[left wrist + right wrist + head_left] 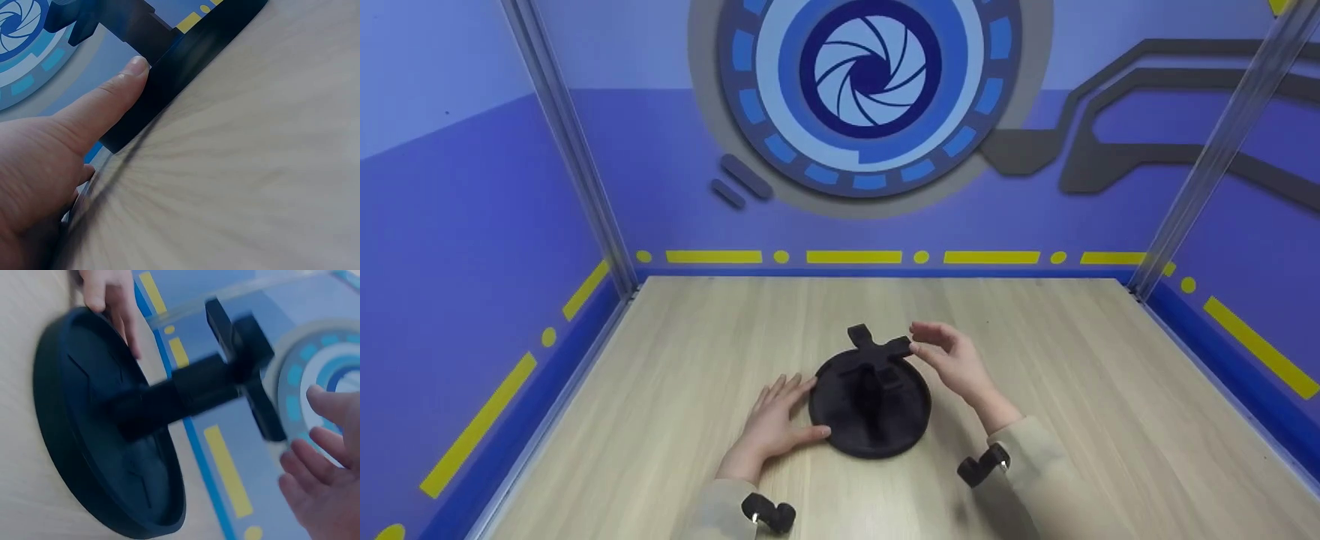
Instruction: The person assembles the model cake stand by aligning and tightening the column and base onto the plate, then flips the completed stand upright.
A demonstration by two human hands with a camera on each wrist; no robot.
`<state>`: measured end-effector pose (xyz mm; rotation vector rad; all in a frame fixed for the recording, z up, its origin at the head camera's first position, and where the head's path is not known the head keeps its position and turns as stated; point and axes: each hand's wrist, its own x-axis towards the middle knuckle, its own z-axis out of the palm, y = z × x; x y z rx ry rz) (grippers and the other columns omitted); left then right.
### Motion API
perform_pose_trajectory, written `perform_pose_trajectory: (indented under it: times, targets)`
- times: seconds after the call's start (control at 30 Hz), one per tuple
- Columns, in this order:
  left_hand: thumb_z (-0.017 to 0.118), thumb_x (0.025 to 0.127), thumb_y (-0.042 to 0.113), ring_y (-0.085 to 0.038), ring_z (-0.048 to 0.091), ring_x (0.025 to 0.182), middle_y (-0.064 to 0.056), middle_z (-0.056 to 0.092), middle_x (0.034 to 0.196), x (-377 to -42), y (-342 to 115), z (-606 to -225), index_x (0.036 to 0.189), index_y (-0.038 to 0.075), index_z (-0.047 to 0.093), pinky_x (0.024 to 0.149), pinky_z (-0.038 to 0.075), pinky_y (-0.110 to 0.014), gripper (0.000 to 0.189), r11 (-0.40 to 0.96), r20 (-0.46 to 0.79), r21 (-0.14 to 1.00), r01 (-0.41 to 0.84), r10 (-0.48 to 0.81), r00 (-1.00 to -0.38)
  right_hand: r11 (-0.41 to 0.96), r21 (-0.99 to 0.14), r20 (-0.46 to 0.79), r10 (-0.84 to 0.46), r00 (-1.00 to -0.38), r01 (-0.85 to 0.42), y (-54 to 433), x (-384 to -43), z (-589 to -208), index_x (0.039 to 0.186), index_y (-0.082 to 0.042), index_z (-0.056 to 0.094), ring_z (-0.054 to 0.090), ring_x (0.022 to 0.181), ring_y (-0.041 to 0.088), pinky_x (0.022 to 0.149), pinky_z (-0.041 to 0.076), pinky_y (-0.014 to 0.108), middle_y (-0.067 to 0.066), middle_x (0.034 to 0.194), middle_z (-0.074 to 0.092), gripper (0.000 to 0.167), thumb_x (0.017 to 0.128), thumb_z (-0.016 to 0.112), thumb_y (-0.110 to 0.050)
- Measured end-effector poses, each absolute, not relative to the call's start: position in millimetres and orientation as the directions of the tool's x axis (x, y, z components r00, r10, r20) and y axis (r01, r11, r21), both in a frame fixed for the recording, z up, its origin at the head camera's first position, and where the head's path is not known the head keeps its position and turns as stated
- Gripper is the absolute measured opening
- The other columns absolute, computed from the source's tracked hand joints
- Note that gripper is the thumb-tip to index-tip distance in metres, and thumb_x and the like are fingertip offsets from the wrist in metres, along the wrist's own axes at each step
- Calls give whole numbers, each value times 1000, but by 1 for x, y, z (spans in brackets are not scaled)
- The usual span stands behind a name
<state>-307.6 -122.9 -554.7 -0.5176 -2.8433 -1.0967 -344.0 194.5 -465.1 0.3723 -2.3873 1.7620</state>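
A black stand with a round, rimmed base [877, 444] rests on the table, its thick post [194, 385] rising from the middle. Flat arms spread from the top of the post in a cross-shaped head [876, 348]. My left hand [772, 426] lies at the left side of the base with fingers spread and fairly straight; its thumb [109, 95] presses on the rim. On the other side, my right hand [956, 367] is raised beside the head, fingers loosely bent, fingertips right at the end of one arm [264, 413]. Nothing is gripped in its palm.
The light wood table [697, 330] reaches back to a blue-purple wall [660, 180] with yellow dashes and a round printed emblem. Metal posts [577, 165] stand at the two back corners. Small black devices [769, 514] are worn on both sleeved wrists.
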Motion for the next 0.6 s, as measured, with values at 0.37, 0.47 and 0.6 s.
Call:
perform_pose_trajectory:
  times: [0.37,0.47,0.6]
  targets:
    - [83,78,55,-48,24,156,-24,38,163,-308,-122,-555,154,13,49,130,12,-64,94,694,175,638,333,291,-941,-50,-992,127,-422,-898,-117,206,-365,-483,153,10,37,60,126,-1,109,51,21,23,155,49,55,106,55,-14]
    - [83,78,56,-48,23,156,-24,38,163,-308,-122,-555,154,13,48,130,12,-64,94,696,171,636,332,292,-941,-76,-989,145,-442,-885,-124,208,-366,-486,152,12,37,62,125,1,109,52,20,20,152,54,54,106,54,-10]
    - [83,78,56,-48,23,156,-24,37,164,-308,-122,-554,154,13,48,130,11,-64,95,703,163,632,326,292,-943,-68,-988,155,-444,-883,-139,211,-366,-489,149,15,38,64,123,2,107,52,20,15,147,60,53,104,56,-6]
